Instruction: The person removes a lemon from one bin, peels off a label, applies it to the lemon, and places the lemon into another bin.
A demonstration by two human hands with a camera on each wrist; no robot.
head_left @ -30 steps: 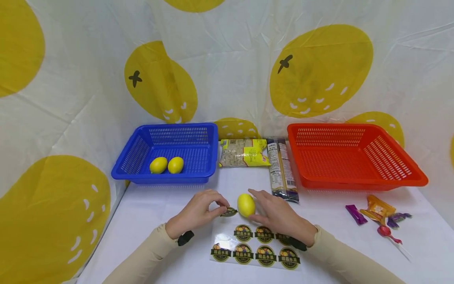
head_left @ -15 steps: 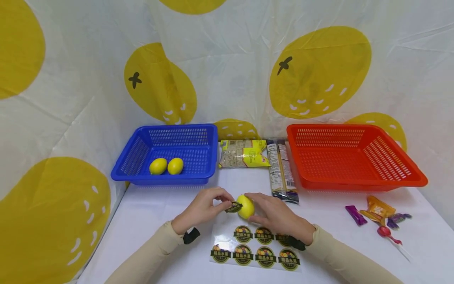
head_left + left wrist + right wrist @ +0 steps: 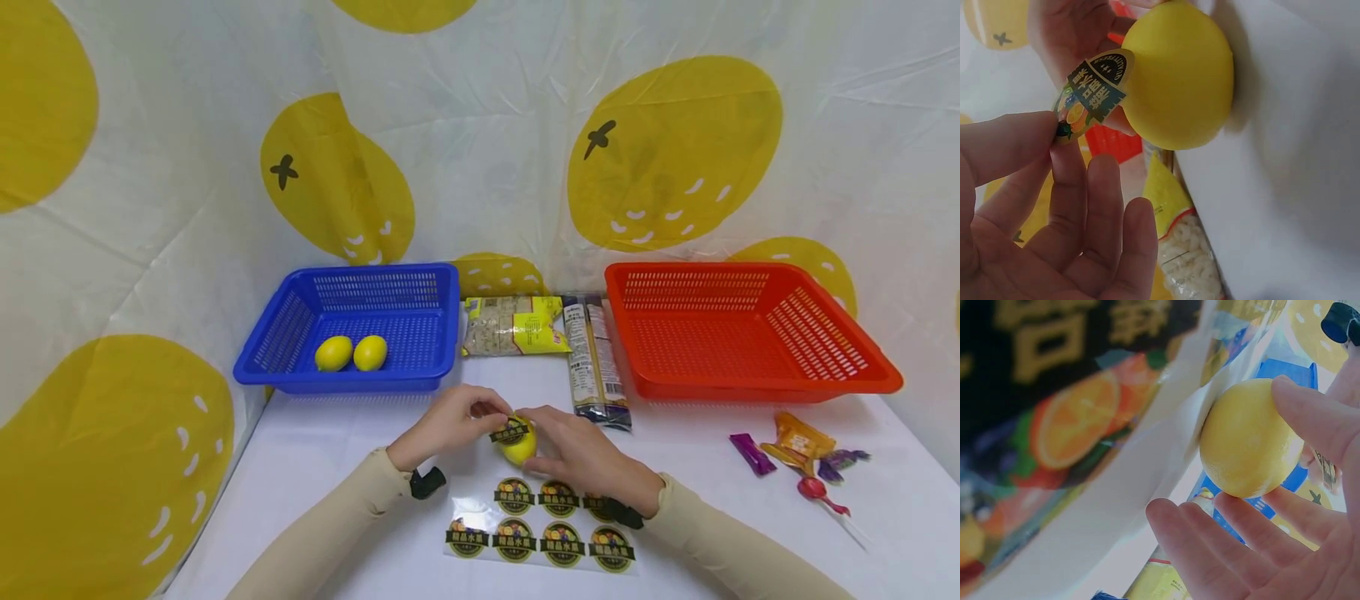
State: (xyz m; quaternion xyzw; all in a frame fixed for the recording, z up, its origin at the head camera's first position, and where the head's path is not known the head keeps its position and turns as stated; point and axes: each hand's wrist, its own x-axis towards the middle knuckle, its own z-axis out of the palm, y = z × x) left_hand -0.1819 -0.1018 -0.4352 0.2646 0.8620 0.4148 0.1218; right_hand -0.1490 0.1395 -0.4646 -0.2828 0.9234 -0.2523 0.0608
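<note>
the left grip pinches a round fruit sticker by its edge, over the lemon; contact cannot be told. the right grip holds that lemon between thumb and fingers. nearer the person than both grips, a sticker sheet lies on the worktop.

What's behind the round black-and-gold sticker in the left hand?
A yellow, oval lemon, held by the right hand. The sticker, pinched by the left hand, covers part of it in the head view; that patch, and whether they touch, can't be seen.
</note>
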